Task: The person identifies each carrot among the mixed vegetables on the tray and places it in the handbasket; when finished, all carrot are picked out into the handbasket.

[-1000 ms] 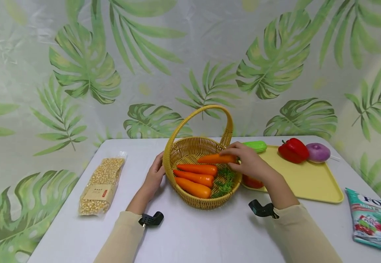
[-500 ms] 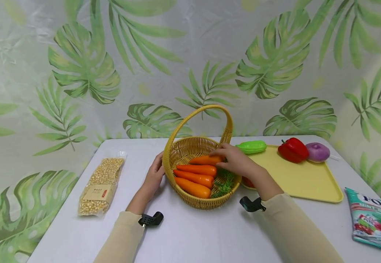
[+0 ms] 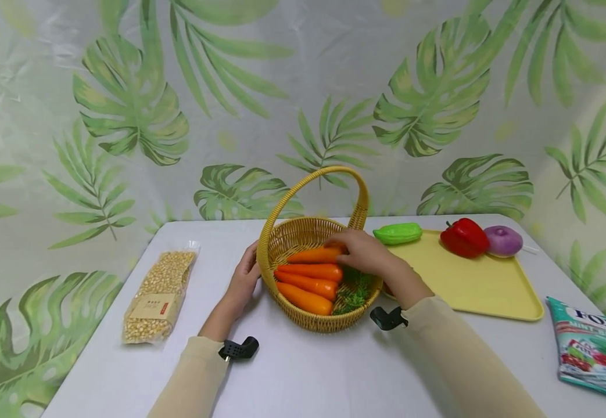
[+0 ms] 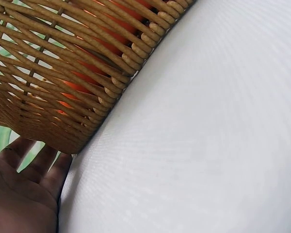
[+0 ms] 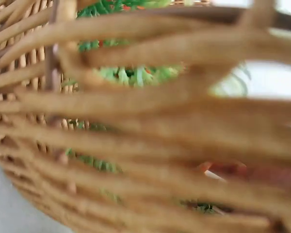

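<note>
A wicker basket with a tall arched handle stands mid-table, several orange carrots lying side by side in it, green tops to the right. My left hand rests against the basket's left side; in the left wrist view its fingers reach along the woven wall. Inside the basket, my right hand holds the rearmost carrot near its thick end, and its fingertips are partly hidden. The basket's weave fills the right wrist view, with carrot greens behind it.
On the right lies a yellow tray with a red bell pepper, a purple onion-like vegetable and a green vegetable at its edge. A corn-kernel bag lies left, a FOX'S candy bag far right.
My right hand has moved left and lowered the carrot further into the basket, beside the others. My left hand has stayed at the basket's side.
</note>
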A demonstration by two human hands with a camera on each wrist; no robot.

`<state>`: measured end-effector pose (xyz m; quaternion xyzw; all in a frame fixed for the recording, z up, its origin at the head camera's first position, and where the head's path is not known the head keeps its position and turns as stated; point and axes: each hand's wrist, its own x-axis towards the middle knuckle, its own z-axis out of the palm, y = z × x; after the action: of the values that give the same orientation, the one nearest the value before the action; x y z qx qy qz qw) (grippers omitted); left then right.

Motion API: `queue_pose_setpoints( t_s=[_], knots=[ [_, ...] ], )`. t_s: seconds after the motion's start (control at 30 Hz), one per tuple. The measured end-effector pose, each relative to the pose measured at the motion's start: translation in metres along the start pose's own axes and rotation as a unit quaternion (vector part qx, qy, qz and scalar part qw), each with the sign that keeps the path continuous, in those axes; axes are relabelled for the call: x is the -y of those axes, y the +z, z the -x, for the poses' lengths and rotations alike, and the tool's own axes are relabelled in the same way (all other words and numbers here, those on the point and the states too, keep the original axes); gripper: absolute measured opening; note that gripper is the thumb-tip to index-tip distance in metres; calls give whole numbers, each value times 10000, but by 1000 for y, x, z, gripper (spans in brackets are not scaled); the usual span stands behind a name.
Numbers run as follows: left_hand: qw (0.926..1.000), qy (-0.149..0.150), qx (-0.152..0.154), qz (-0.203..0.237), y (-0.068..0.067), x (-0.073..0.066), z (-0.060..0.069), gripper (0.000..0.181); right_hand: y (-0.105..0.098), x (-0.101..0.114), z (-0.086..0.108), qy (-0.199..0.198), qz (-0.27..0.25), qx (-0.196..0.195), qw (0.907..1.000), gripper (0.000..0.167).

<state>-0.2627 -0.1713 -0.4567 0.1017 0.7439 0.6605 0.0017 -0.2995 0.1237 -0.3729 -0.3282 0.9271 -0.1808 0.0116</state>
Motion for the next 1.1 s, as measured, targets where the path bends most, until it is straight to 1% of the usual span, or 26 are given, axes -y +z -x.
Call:
queue_pose_setpoints(
  t_s=[0.07,0.2,0.33,0.47,0.57,0.7,0.87,1.0,1.1],
  knots=[
    [10000,19,-26,1,-1,6,-2,50,1,1,-4,-18,-32,67,10000,32],
    [9999,116,-53,-91,-1,10,-3,49,6,0,-10,33,-185,202,9996,33],
    [9997,186,-75,-128,-2,11,-2,48,12,-1,-14,55,-366,395,9985,35],
    [9997,207,-59,-147,-3,11,-2,48,16,-3,-13,99,-590,597,9964,40],
    [9996,224,-38,-143,-2,10,-3,48,18,-3,-11,81,-741,616,9953,43],
    [9995,263,-55,-137,-1,9,-3,48,18,-3,-9,48,-800,615,9949,46],
    [9996,243,-66,-113,0,10,-4,48,18,0,-3,66,-977,435,9942,48],
    [9998,194,-64,-90,-1,11,-4,48,16,3,5,18,-1083,97,9941,46],
    [9998,177,-65,-99,-1,10,-3,48,13,5,14,-5,-1220,-213,9923,43]
  ],
)
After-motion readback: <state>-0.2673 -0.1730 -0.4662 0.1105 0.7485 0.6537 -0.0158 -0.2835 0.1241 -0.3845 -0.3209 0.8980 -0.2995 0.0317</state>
